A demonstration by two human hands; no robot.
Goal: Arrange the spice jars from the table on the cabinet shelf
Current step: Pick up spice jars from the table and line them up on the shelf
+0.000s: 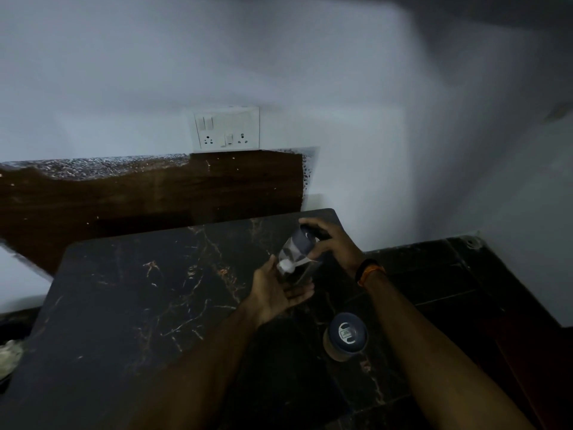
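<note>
Spice jar (294, 254), clear with a dark blue lid, is tilted above the dark marble table (139, 290), far right. The right hand (333, 243) grips its lid end; the left hand (279, 290), open and palm up, supports its base, probably to carry it safely. A second jar (344, 336) stands nearer. Its lid emblem is unreadable.
</note>
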